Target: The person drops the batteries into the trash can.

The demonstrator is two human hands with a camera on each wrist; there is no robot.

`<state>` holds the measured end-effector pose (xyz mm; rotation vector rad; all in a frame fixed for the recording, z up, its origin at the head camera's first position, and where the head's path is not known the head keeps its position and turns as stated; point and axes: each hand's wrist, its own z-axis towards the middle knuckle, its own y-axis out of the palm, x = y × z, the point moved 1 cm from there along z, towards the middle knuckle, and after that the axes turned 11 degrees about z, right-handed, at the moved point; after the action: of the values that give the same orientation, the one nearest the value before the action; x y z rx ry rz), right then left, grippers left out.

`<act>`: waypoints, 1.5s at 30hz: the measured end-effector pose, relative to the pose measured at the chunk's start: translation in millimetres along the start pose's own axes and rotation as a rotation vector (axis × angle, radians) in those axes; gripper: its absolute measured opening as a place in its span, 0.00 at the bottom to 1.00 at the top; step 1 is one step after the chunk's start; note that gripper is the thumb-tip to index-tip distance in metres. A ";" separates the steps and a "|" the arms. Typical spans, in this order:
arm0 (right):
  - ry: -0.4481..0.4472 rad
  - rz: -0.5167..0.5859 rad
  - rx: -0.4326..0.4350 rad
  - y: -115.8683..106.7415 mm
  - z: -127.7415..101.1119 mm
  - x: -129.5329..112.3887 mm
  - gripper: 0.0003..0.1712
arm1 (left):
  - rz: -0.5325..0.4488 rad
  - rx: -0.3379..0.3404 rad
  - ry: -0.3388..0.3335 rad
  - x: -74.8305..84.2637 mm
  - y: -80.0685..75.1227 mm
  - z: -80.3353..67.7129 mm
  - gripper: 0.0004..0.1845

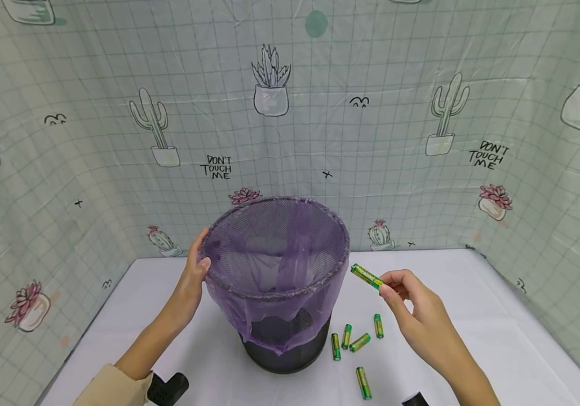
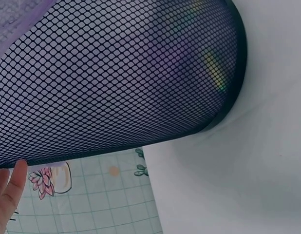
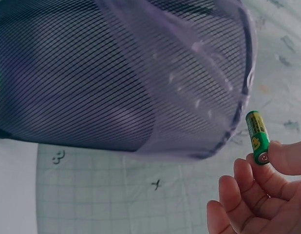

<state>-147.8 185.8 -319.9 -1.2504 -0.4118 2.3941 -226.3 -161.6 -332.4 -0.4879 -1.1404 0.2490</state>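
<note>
A black mesh waste bin lined with a purple plastic bag stands in the middle of a white table. My left hand rests against the bin's left rim, thumb on the bag's edge; the left wrist view shows the mesh wall with fingertips beside it. My right hand pinches a green and yellow battery by one end, just right of the rim and apart from it. The right wrist view shows that battery held upright beside the bag.
Several more green batteries lie on the table by the bin's right base, one nearer the front edge. A cactus-print curtain walls the table on three sides. Dark wrist straps show at the bottom.
</note>
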 end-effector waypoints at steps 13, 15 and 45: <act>-0.070 0.043 -0.075 11.8 23.4 -28.5 0.05 | 0.019 0.001 0.000 1.7 -0.1 -0.6 0.35; -0.089 0.049 -0.086 14.4 26.1 -30.1 0.05 | 0.023 0.003 0.000 1.7 -0.2 -0.9 0.35; -0.175 -0.108 -0.235 36.8 51.1 -48.0 0.06 | 0.011 0.003 -0.007 3.1 0.0 -1.7 0.35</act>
<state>-173.4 127.0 -273.5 -1.0831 -0.8128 2.4231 -223.4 -160.6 -330.4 -0.4910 -1.1442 0.2616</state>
